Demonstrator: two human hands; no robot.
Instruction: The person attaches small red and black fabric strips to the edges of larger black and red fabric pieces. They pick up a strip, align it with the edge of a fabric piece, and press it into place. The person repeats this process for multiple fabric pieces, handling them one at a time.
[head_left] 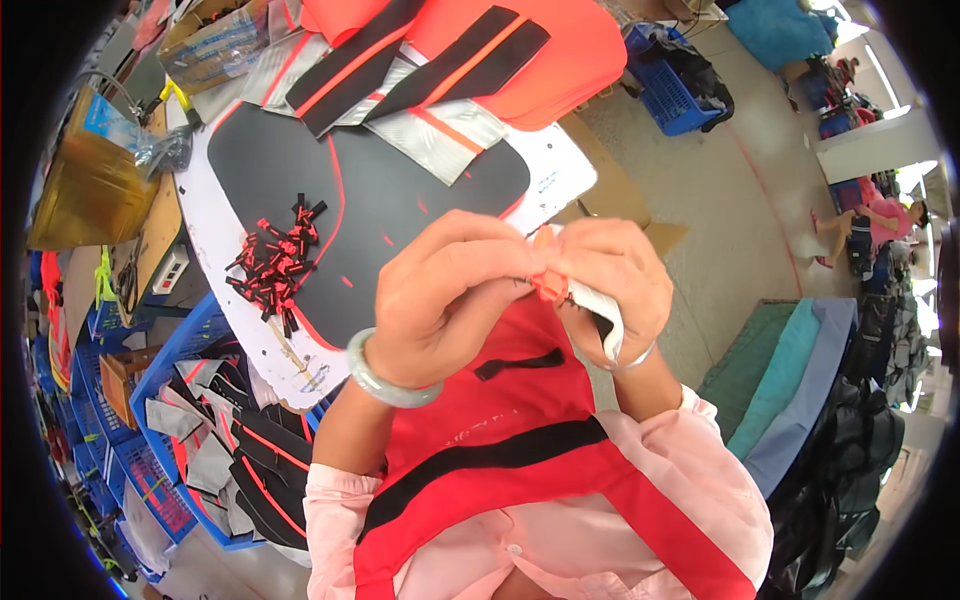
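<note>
Currently pinching a small orange piece [549, 286] at the centre of the frame, above a red apron [540, 405], between closed fingertips of the left hand [445, 280] and right hand [630, 270], with a white strip [597, 301] curling down by the right thumb, perhaps part of the same thing. Probably light, soft and pliable, more likely to bend or slip than break. Best held by opposite edges, thumb against forefinger. Too covered by fingers to show full shape. Well apart from a heap of black-and-red tabs [278, 264], left of centre.
</note>
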